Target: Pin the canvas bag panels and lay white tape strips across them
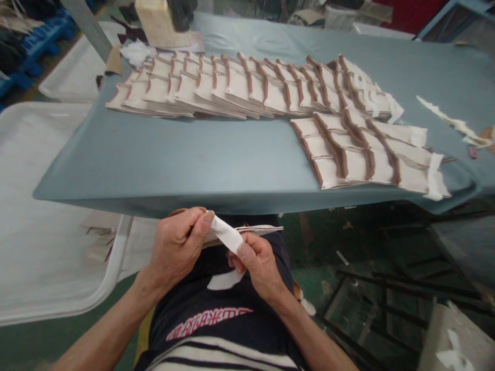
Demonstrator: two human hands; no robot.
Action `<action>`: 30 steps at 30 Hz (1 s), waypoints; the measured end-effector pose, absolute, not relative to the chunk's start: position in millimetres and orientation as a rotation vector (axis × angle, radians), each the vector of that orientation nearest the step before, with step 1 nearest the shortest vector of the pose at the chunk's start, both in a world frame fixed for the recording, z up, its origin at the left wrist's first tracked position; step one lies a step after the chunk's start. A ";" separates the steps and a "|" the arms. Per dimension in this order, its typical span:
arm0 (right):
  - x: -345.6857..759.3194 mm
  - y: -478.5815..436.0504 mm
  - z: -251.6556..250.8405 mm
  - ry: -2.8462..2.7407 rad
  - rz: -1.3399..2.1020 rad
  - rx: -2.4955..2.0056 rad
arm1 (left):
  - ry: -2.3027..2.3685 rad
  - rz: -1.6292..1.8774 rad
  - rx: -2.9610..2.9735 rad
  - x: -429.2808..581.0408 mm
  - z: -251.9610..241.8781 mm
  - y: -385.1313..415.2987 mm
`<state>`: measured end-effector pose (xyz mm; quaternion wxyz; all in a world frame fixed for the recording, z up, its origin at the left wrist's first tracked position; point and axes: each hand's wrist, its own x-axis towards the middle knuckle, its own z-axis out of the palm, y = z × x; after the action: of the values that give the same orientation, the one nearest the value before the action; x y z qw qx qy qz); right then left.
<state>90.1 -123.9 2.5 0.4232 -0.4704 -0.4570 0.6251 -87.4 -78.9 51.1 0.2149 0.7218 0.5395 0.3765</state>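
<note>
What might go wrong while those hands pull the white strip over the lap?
The narrow white paper strip is pinched between the left hand and right hand, so it may tear. Another white scrap already lies on the lap and could slide to the floor. The overlapping cream-and-brown pieces reach the blue-grey table's front edge and might fall off.

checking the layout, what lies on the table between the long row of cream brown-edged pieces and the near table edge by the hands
In the head view, only bare grey-blue table top lies between the long row of cream brown-edged pieces and the near edge above the left hand and right hand.
</note>
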 end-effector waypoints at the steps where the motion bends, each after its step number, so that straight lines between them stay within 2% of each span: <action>1: 91.2 -127.3 6.7 -1.139 1.568 -1.194 | 1.497 1.041 2.001 -88.5 50.4 -79.4; 7: 113.6 -131.5 23.1 -1.369 1.422 -1.373 | 1.488 1.043 1.972 -90.3 45.6 -88.5; 14: 120.6 -133.1 14.9 -1.348 1.558 -1.366 | 1.355 1.019 2.039 -95.9 40.4 -91.2; 19: 158.0 -144.7 12.9 -1.388 1.763 -1.368 | 1.209 1.053 2.193 -99.1 55.2 -105.9; 25: 220.3 -145.7 -4.4 -1.395 1.291 -1.678 | 0.836 0.904 2.414 -56.8 75.1 -136.2; 30: 213.6 -149.1 -38.9 -1.505 1.303 -1.629 | 0.586 0.690 2.358 -24.1 31.7 -157.7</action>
<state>213.6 -149.1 -38.9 0.2808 -0.6079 -0.5615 0.4861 -24.1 -157.7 31.7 0.3029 0.8897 0.2212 0.2604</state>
